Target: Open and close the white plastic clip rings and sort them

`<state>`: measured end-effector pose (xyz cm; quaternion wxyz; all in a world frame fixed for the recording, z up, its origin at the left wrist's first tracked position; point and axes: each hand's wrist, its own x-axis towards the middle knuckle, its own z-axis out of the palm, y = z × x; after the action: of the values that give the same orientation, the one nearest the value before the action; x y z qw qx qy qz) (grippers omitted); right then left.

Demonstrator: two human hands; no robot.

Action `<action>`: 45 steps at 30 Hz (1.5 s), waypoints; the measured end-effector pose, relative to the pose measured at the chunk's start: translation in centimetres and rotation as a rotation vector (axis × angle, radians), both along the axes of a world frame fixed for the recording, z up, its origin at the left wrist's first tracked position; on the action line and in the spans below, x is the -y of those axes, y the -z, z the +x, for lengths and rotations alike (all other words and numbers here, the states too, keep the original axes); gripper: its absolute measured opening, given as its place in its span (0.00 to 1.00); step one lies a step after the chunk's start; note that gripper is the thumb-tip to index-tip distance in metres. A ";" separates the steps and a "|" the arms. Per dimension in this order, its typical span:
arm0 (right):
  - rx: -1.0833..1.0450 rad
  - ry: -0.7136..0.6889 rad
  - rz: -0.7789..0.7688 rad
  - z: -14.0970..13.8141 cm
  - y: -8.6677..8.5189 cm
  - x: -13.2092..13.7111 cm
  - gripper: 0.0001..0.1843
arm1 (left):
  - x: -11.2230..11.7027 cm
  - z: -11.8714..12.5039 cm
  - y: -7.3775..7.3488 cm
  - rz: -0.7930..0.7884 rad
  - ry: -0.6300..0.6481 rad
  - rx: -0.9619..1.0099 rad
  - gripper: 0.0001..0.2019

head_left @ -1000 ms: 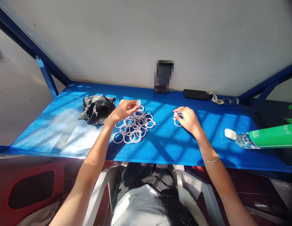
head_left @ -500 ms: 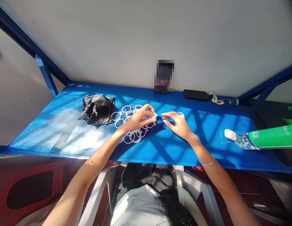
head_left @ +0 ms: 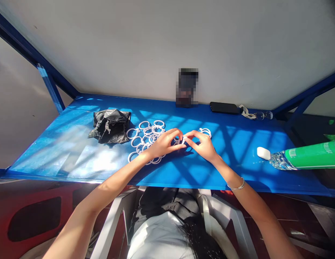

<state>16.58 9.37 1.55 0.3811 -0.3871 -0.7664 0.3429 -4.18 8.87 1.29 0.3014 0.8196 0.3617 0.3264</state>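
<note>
Several white plastic rings (head_left: pixel 144 136) lie in a loose pile on the blue table (head_left: pixel 75 151). My left hand (head_left: pixel 163 144) and my right hand (head_left: pixel 202 144) meet just right of the pile, fingertips pinched together on one small white ring (head_left: pixel 183 140) between them. Two or three joined white rings (head_left: pixel 206 131) lie on the table just behind my right hand. A thin bracelet sits on my right wrist.
A crumpled black plastic bag (head_left: pixel 110 125) lies left of the pile. At the back wall stand a dark blurred object (head_left: pixel 186 87), a black phone (head_left: pixel 224 107) and a key chain (head_left: pixel 251 114). A green-labelled water bottle (head_left: pixel 302 158) lies at the right.
My left hand left the far side of the pile and came right; my right hand left the small ring group and came left. Both now pinch one ring between them.
</note>
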 end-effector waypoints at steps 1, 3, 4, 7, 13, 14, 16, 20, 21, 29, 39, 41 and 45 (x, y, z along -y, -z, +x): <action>-0.033 0.012 -0.014 0.0 0.1 -0.1 0.18 | 0.1 0.0 -0.1 -0.018 -0.029 0.006 0.16; -0.099 0.025 -0.053 0.0 0.4 -0.2 0.19 | 0.2 -0.1 -0.2 -0.045 -0.072 0.011 0.21; -0.128 0.031 -0.077 0.0 0.6 -0.3 0.19 | 0.2 -0.2 -0.2 -0.047 -0.080 0.010 0.23; -0.187 0.046 -0.138 0.0 0.8 -0.4 0.22 | 0.2 -0.1 -0.1 -0.015 -0.084 -0.011 0.24; -0.293 -0.005 -0.271 -0.2 0.0 -0.2 0.22 | 0.4 0.1 -0.1 0.050 -0.087 -0.002 0.22; -0.313 -0.026 -0.301 -0.2 -0.2 -0.2 0.21 | 0.4 0.1 -0.2 0.050 -0.080 0.015 0.21; -0.343 -0.066 -0.356 -0.2 -0.4 -0.3 0.21 | 0.4 0.2 -0.3 0.029 -0.071 0.047 0.19; -0.396 -0.094 -0.426 -0.3 -0.2 -0.5 0.22 | 0.5 0.3 -0.7 -0.070 -0.067 0.093 0.17; -0.410 -0.090 -0.441 -0.4 -0.1 -0.5 0.22 | 0.5 0.3 -0.7 -0.099 -0.064 0.102 0.17; -0.462 -0.077 -0.537 -0.5 0.5 -0.3 0.21 | 0.4 0.3 -0.7 -0.223 -0.015 0.153 0.16; -0.486 -0.089 -0.531 -0.5 0.4 -0.2 0.19 | 0.5 0.2 -0.9 -0.226 0.013 0.162 0.15; -0.504 -0.095 -0.541 -0.6 0.5 -0.2 0.19 | 0.5 0.2 -0.9 -0.233 0.010 0.162 0.16; -0.557 -0.097 -0.583 -0.6 0.6 -0.1 0.20 | 0.5 0.2 -0.9 -0.251 0.014 0.153 0.17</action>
<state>15.93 9.46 0.95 0.4319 -0.3347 -0.5221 0.6549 -4.01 8.41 2.17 0.4307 0.7506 0.3700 0.3380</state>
